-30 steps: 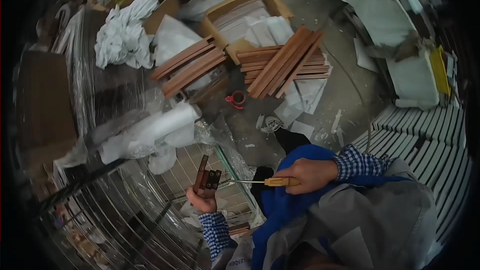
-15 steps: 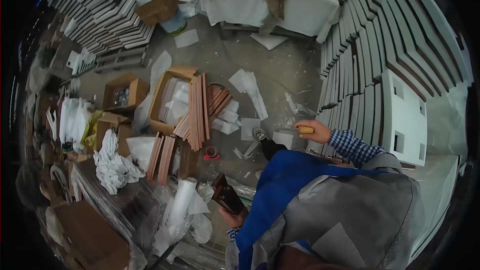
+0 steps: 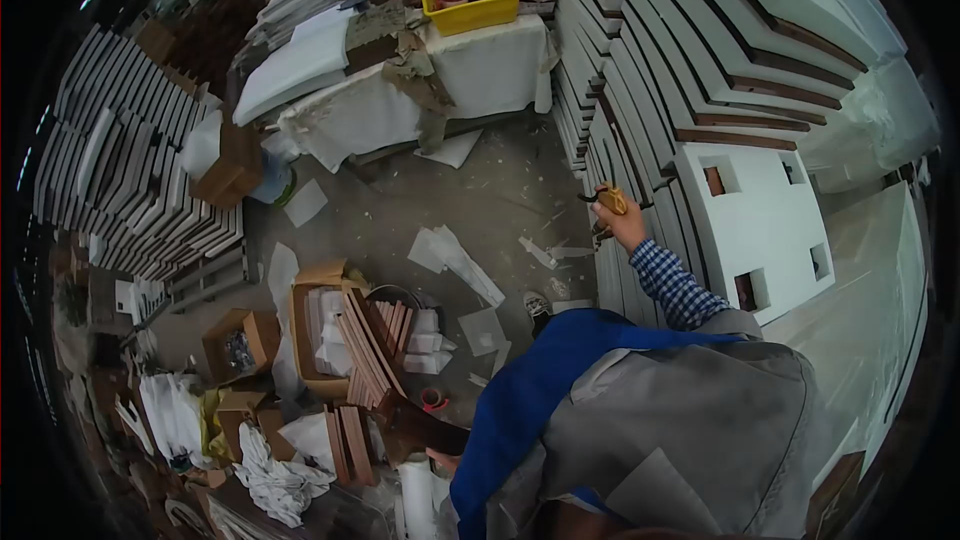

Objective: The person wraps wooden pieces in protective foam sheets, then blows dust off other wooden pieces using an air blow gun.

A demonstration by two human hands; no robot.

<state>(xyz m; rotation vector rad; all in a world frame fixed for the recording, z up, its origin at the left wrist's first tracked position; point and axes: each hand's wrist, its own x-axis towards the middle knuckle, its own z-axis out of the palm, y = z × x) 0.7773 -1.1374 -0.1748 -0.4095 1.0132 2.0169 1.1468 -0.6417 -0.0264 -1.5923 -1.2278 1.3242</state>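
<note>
My right hand (image 3: 629,226) is closed round a small yellow-handled tool (image 3: 612,200) with dark ends, whose exact kind I cannot make out. It is beside the tall stack of white-wrapped panels (image 3: 655,90). My left hand (image 3: 443,459), low and partly hidden by my sleeve, grips a dark brown wooden piece (image 3: 420,427). That piece slants above the bundled wooden strips (image 3: 350,445) and a white roll (image 3: 417,500). Close by on the floor lies a red tape roll (image 3: 433,399).
A cardboard box (image 3: 312,380) and loose wooden slats (image 3: 372,340) lie to the left. White sheets (image 3: 460,265) are scattered on the floor. At the back a covered bench (image 3: 490,65) bears a yellow tray (image 3: 470,15). More stacked panels (image 3: 120,150) stand at far left.
My view has turned toward the right-hand stack and bench. My right hand has reached forward alongside the panels with the tool; the wooden piece in my left hand has swung to a flatter slant.
</note>
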